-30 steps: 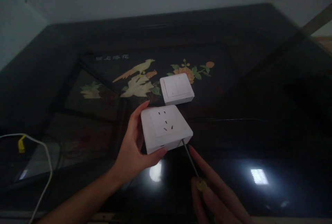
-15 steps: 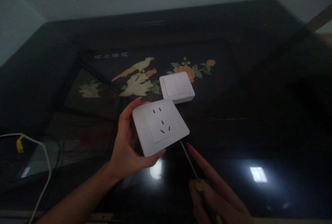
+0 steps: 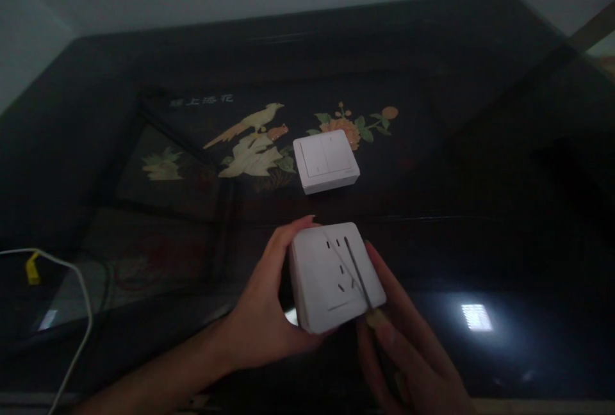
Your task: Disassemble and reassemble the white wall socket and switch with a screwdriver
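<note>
White socket (image 3: 317,268) between the hands, left hand (image 3: 262,316) half curled, gripping its left side, right hand (image 3: 410,341) closed on screwdriver (image 3: 358,274), angled over the socket's face

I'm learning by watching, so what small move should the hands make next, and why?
Probably ease the screwdriver back toward the right hand until its shaft clears the white socket's face. The shaft lies across that face in view, its tip near the upper slots, while the left hand grips the socket. I can't tell whether metal touches it.
</note>
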